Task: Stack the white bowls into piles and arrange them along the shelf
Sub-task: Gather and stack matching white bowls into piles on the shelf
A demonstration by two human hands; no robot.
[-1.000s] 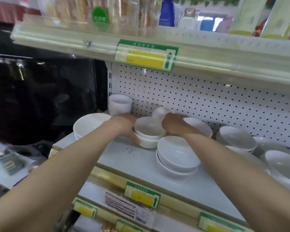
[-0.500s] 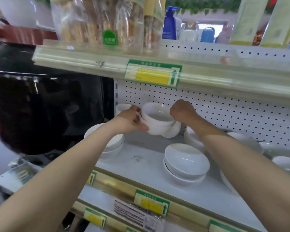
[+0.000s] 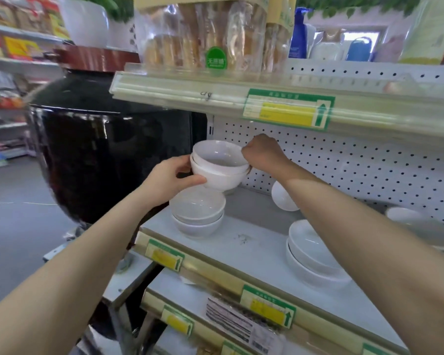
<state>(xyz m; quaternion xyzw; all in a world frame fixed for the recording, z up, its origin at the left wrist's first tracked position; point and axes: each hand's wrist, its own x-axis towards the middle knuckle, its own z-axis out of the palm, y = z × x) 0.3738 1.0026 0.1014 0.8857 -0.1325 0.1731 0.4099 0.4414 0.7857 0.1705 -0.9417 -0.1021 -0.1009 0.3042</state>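
A round green sticker point(image 3: 215, 61) on the clear bread bag point(image 3: 190, 34) reads "无蔗糖" in white. The upper shelf rail point(image 3: 164, 85) bears a small dark scrawl point(image 3: 206, 94) that looks like "ug". Green-and-yellow price tags point(image 3: 289, 110) with upward arrows sit on that rail and on the front edge of the shelf point(image 3: 241, 242) below. Their print is too blurred to read, as is the barcode label point(image 3: 231, 319) lower down.

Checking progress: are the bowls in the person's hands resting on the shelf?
No, the left hand and right hand hold the nested bowls in the air above the left-end pile on the shelf.
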